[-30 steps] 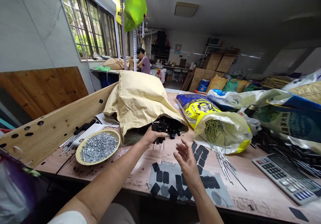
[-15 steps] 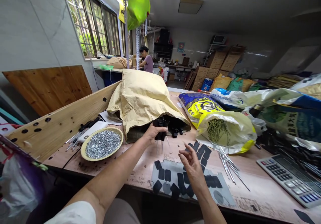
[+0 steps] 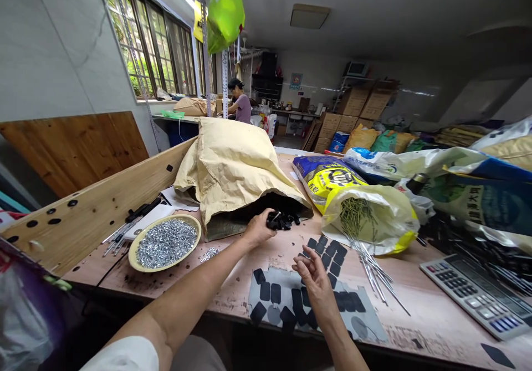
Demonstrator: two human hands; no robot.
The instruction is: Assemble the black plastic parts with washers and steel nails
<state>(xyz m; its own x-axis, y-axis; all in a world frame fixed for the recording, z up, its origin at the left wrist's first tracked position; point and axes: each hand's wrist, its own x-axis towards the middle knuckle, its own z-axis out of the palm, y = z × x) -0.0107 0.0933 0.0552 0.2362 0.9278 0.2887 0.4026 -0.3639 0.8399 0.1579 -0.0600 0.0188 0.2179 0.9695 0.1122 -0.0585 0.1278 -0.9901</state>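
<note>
My left hand (image 3: 259,228) is at the mouth of the big tan paper sack (image 3: 236,163), its fingers closed around something black and small. Several black plastic pieces (image 3: 290,221) lie beside its fingertips, on the table just outside the sack. My right hand (image 3: 313,274) hovers with fingers apart and nothing held, above dark rounded pads (image 3: 349,301) on a grey sheet (image 3: 272,276). More dark pads lie behind that hand. To the left stands a yellowish bowl (image 3: 132,254) of small metal parts, with a few loose washers (image 3: 210,254) next to it.
A yellow and blue bag (image 3: 332,178) with thin metal rods (image 3: 376,274) spilling out lies right of centre. A large calculator (image 3: 477,296) sits at the right. A wooden board (image 3: 95,199) edges the left side. Farther back, a person (image 3: 242,107) works near the window.
My left hand has moved slightly right and turned toward the black pieces. The upright black bundle with rods no longer shows there. Loose washers have come into view; my right hand stays open, nearly still.
</note>
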